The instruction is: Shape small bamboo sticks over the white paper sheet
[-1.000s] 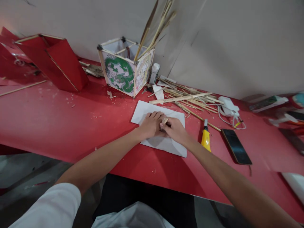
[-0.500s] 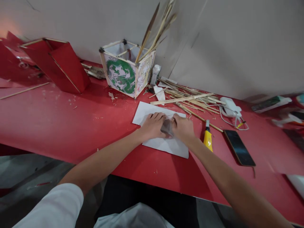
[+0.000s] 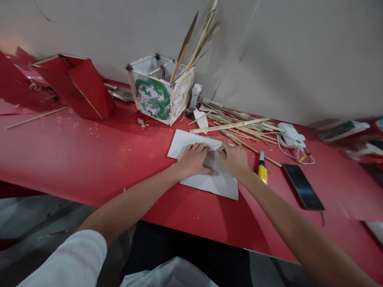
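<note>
A sheet of white paper (image 3: 206,187) lies on the red tabletop in front of me. My left hand (image 3: 194,160) rests palm down on it, fingers stretched towards the far edge and thumb reaching right. On the right part of the sheet, my right hand (image 3: 233,160) is closed, with curled fingertips pressed together against the paper. What those fingers hold, if anything, is too small to tell. A grey shadowed patch shows on the paper between both hands. Right of my right hand lies a yellow utility knife (image 3: 262,171), its blade end pointing away.
A dragon-painted lantern frame (image 3: 154,97) with sticks in it stands by the wall, beside a small white bottle (image 3: 196,95). Bamboo strips (image 3: 236,123) lie behind the paper. A phone (image 3: 303,187) and white charger (image 3: 290,134) are at right, a red paper lantern (image 3: 80,87) at left.
My right hand has shifted slightly right, and the gap between the hands is wider. The left hand stays almost in place on the paper. The view has tilted a little.
</note>
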A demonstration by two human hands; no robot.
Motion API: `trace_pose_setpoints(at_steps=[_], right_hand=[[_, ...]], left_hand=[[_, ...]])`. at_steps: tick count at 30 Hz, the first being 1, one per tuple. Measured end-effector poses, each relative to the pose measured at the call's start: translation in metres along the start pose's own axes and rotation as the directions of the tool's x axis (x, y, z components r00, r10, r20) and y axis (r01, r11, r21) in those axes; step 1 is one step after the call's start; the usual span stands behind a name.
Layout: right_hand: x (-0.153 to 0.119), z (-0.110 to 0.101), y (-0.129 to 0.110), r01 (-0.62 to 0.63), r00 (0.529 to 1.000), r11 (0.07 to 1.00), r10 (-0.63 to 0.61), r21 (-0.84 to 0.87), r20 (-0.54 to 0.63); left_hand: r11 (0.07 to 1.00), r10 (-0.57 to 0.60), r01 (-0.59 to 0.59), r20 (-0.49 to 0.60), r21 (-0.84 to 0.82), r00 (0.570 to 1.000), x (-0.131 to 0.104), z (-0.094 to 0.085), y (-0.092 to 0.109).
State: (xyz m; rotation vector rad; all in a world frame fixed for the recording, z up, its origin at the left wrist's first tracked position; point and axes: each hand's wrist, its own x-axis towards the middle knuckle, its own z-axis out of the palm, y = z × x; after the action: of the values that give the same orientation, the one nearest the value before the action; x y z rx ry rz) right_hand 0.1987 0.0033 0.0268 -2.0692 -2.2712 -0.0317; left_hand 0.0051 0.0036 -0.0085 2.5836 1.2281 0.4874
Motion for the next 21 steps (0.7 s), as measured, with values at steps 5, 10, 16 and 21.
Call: trace_pose_setpoints(at_steps=[5, 10, 16, 21], right_hand=[[-0.032, -0.003, -0.031, 0.130, 0.978, 0.955, -0.167, 0.267, 0.122], [-0.002, 0.003, 0.002, 0.015, 1.000, 0.906, -0.025, 0.424, 0.018], [0.004, -0.007, 0.003, -0.073, 0.997, 0.990, 0.071, 0.120, 0.020], [-0.041, -0.009, -0.043, 0.141, 0.975, 0.982, -0.160, 0.129, 0.157]], left_hand=[[1.000, 0.009, -0.009, -0.012, 0.010, 1.000, -0.001, 0.004, -0.001], [1.000, 0.001, -0.001, -0.002, -0.007, 1.000, -0.001, 0.001, 0.000], [1.000, -0.004, 0.004, 0.016, 0.008, 1.000, -0.001, -0.001, 0.001], [0.999, 0.017, -0.018, 0.016, 0.046, 1.000, -0.001, 0.004, -0.002]])
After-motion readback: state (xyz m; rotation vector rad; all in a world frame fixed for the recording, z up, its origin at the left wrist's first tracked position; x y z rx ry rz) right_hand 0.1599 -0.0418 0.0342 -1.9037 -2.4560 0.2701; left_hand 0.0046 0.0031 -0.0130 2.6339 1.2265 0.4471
